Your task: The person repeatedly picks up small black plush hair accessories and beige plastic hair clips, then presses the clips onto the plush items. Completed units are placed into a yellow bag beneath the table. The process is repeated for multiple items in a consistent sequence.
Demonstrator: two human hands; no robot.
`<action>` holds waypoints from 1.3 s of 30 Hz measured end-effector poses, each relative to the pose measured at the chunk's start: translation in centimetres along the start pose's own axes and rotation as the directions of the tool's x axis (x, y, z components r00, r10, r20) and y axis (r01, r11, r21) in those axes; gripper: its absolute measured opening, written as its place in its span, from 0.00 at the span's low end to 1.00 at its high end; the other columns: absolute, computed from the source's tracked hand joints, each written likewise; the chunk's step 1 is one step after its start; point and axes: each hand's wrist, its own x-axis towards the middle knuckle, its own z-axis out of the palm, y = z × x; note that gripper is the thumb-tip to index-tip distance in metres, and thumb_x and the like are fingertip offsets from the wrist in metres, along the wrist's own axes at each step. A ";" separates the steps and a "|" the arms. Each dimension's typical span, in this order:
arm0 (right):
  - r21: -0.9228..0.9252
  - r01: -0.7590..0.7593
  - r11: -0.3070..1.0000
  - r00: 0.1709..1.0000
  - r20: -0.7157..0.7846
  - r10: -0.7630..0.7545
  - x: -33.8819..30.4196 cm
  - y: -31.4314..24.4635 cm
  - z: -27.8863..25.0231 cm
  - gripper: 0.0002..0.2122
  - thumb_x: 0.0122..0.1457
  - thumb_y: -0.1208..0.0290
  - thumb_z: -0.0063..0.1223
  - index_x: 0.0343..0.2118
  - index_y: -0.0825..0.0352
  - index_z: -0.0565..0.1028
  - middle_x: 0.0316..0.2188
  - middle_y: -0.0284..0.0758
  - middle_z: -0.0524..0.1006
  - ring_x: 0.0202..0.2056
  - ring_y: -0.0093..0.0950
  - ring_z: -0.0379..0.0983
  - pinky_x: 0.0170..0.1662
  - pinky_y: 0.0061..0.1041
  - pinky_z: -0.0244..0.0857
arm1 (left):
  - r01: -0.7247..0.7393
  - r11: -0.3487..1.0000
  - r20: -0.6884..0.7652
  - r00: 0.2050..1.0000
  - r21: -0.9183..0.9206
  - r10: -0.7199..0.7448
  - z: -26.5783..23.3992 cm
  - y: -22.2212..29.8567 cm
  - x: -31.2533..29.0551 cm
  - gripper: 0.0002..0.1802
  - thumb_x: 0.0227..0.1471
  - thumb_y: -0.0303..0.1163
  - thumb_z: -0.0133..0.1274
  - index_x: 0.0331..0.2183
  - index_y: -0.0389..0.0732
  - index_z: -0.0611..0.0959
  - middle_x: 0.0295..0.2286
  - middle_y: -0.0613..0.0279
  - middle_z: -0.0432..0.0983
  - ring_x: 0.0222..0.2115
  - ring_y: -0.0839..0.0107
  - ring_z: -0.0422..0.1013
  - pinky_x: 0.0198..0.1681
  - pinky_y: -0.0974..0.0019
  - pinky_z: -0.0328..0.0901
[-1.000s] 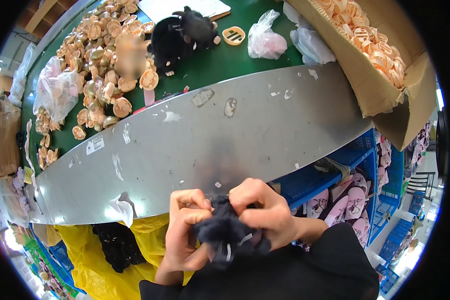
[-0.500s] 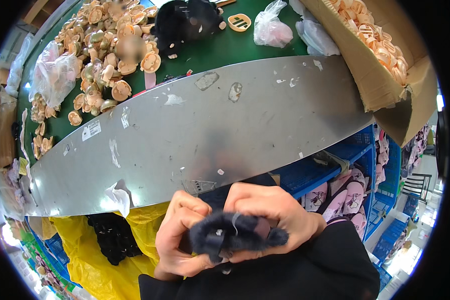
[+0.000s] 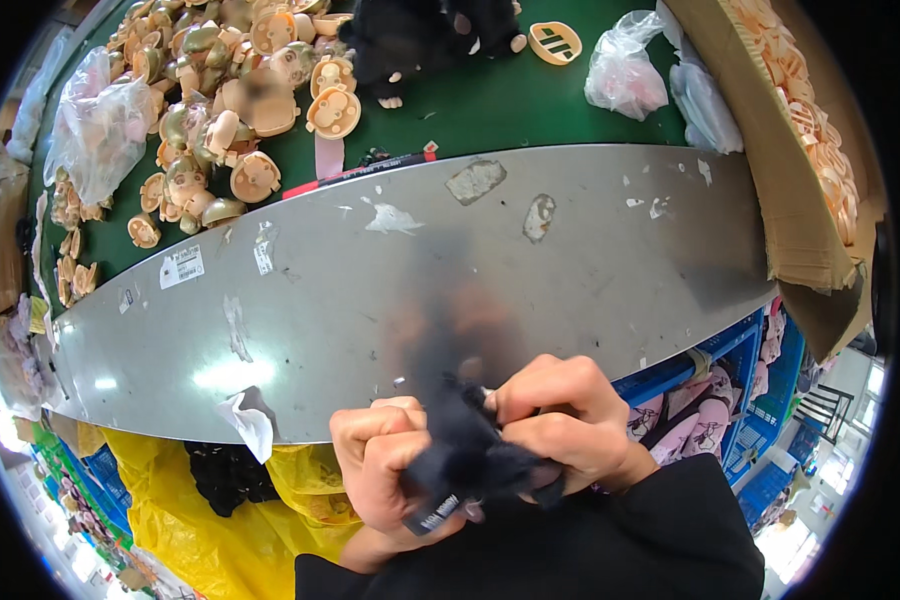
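Note:
Between both hands, over the near edge of the metal surface, is a small black plush piece (image 3: 470,440) with a dark printed fabric label (image 3: 436,512) at its lower left. My left hand (image 3: 382,470) closes round its left side, fingers curled into the pile. On the other side my right hand (image 3: 562,420) pinches the upper right of the plush between thumb and fingers. Part of the plush is hidden behind the fingers. More black plush (image 3: 420,45) lies on the green belt at the back.
A heap of peach-coloured plastic doll-head shells (image 3: 255,175) covers the back left of the green belt (image 3: 530,110). Beyond the metal edge (image 3: 590,250) stand plastic bags (image 3: 625,70) and a cardboard box (image 3: 800,230) of peach parts. Yellow sheeting (image 3: 200,535) and blue crates (image 3: 735,350) sit below.
The plush has been turned, so its label now shows at the lower left. My right hand has shifted to a pinch higher on it. The view has shifted a little.

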 end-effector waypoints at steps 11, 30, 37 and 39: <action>-0.121 -0.035 0.992 0.982 -0.191 0.012 -2.4 -2.0 2.2 0.24 0.40 0.62 0.74 0.35 0.72 0.73 0.41 0.45 0.72 0.40 0.39 0.74 0.47 0.35 0.72 | -0.318 0.930 -0.168 0.922 0.183 0.349 2.3 -1.8 -0.7 0.12 0.45 0.24 0.62 0.34 0.28 0.82 0.37 0.47 0.78 0.33 0.55 0.75 0.37 0.56 0.72; 0.358 -0.603 0.713 0.796 0.334 0.505 -4.4 -3.2 -0.6 0.19 0.64 0.65 0.41 0.55 0.69 0.68 0.41 0.41 0.74 0.40 0.34 0.72 0.47 0.29 0.66 | 0.229 0.872 0.215 0.966 -0.432 -0.146 -0.2 1.5 -2.1 0.07 0.52 0.23 0.62 0.29 0.35 0.78 0.28 0.63 0.70 0.28 0.73 0.65 0.33 0.71 0.61; 0.460 -0.682 0.568 0.721 0.552 0.419 -4.3 -4.0 -0.5 0.34 0.49 0.62 0.52 0.60 0.71 0.61 0.47 0.43 0.70 0.49 0.35 0.69 0.57 0.31 0.61 | -0.177 0.975 0.019 0.983 -0.138 0.181 0.4 1.6 -3.9 0.12 0.56 0.32 0.61 0.29 0.38 0.74 0.24 0.62 0.68 0.24 0.68 0.62 0.30 0.65 0.59; 0.422 -0.667 0.614 0.721 0.573 0.389 -4.2 -4.1 -0.3 0.37 0.44 0.68 0.55 0.61 0.71 0.60 0.53 0.41 0.68 0.54 0.32 0.68 0.60 0.30 0.59 | -0.248 0.969 -0.017 0.969 0.009 0.248 0.2 1.1 -4.1 0.15 0.60 0.37 0.59 0.29 0.40 0.72 0.24 0.64 0.66 0.24 0.68 0.60 0.30 0.63 0.58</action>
